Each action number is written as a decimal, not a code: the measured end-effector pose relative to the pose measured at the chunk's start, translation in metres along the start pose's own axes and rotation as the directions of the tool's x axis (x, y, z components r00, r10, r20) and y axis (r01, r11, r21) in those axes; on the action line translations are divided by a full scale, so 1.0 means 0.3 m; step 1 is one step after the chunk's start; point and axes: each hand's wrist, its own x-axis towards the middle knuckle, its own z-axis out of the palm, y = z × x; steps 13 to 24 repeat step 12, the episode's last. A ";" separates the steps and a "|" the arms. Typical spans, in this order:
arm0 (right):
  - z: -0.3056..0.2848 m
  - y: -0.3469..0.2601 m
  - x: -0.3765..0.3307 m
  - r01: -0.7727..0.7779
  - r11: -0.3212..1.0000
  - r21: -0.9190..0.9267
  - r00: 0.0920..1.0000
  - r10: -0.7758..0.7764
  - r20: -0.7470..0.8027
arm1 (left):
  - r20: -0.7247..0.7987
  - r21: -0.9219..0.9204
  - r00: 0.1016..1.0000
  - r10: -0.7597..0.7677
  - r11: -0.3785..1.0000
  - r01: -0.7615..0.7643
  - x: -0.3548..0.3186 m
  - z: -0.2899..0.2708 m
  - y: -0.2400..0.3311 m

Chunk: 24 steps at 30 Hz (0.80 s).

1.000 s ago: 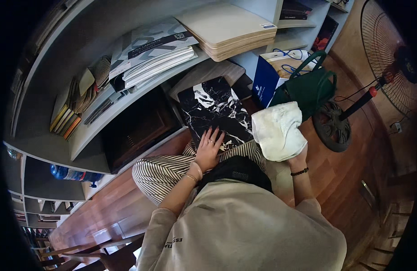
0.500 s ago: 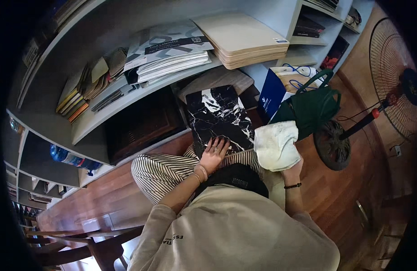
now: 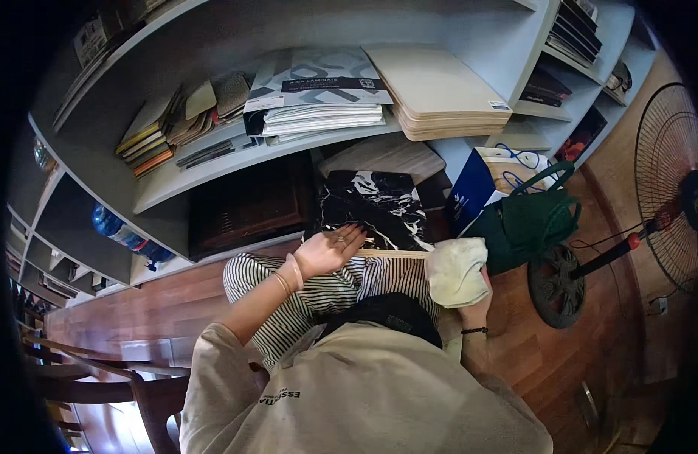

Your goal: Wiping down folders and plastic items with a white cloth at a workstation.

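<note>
A black board with white marble veining [image 3: 373, 206] lies in front of my striped-trousered legs, its pale edge facing me. My left hand [image 3: 328, 251] rests on the near left part of the board, fingers stretched out flat over its surface. In my right hand [image 3: 477, 304] is a folded white cloth [image 3: 455, 271], held beside the board's near right corner. The cloth hides most of the right fingers. Behind the black board lies a grey-brown wood-patterned board [image 3: 387, 155], partly under the shelf.
Above, a grey shelf [image 3: 220, 175] bears folders [image 3: 319, 79], thin books [image 3: 148, 132] and a stack of beige boards [image 3: 440, 87]. On the right stand a blue-and-white paper bag [image 3: 470, 189], a green bag [image 3: 508, 227] and a floor fan [image 3: 557, 284]. A dark wooden chair [image 3: 148, 401] stands lower left.
The board now appears shorter, its near edge showing more. My left hand has shifted left across it. The cloth in my right hand has lowered slightly, and the whole view has tilted.
</note>
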 end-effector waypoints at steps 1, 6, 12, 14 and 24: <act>0.021 0.012 0.008 -0.094 0.994 0.053 0.996 0.093 0.008 | 0.001 -0.009 1.000 0.023 1.000 -0.023 0.000 -0.019 -0.022; 0.081 0.145 0.143 -0.503 0.833 0.229 0.863 0.471 0.183 | 0.037 -0.052 0.997 0.069 0.996 -0.067 0.032 -0.091 -0.093; 0.382 0.257 0.331 -0.320 0.928 -0.189 0.918 0.353 0.180 | 0.065 -0.082 0.986 0.153 0.986 -0.148 0.034 -0.167 -0.103; 0.382 0.257 0.331 -0.320 0.928 -0.189 0.918 0.353 0.180 | 0.065 -0.082 0.986 0.153 0.986 -0.148 0.034 -0.167 -0.103; 0.382 0.257 0.331 -0.320 0.928 -0.189 0.918 0.353 0.180 | 0.065 -0.082 0.986 0.153 0.986 -0.148 0.034 -0.167 -0.103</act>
